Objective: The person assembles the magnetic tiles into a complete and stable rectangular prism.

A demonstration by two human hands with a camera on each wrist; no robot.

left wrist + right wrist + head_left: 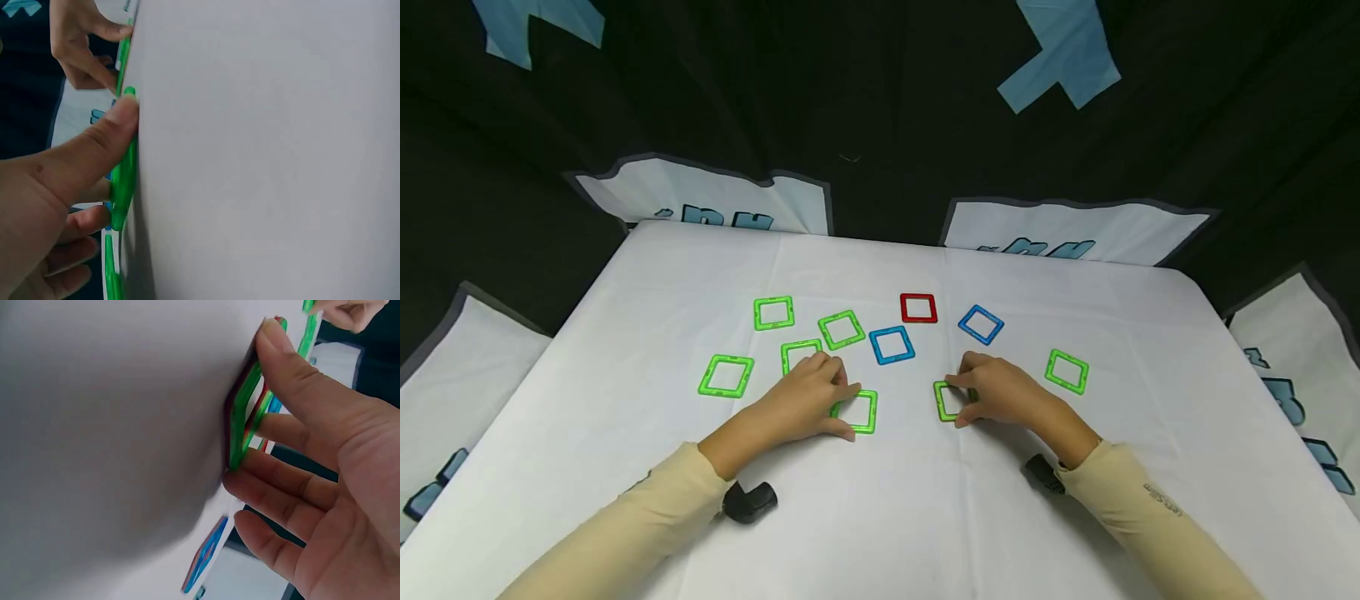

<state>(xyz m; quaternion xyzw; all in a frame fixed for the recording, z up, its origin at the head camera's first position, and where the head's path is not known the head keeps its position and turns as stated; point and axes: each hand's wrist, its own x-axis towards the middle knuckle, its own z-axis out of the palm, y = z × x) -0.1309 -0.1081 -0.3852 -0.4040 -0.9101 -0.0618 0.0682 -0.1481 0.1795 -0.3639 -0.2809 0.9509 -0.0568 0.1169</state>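
Note:
In the head view, my left hand (805, 398) pinches a green square magnetic tile (873, 412), an open frame near the table's middle. The left wrist view shows the thumb on one edge of that tile (125, 175) and fingers at its other side. To the right, my right hand (1003, 392) grips a second green magnetic tile (939, 402) by its edges, covering its right side. Thumb and fingers span this tile (236, 425) in the right wrist view. Another green tile (786, 360) is partly hidden behind my left hand.
Beyond the hands lie a red tile (917, 296) and two blue tiles (896, 360), (990, 315). More green tiles (726, 392) lie to the left, and one green tile (1070, 357) to the right. A white cloth (880, 533) covers the table.

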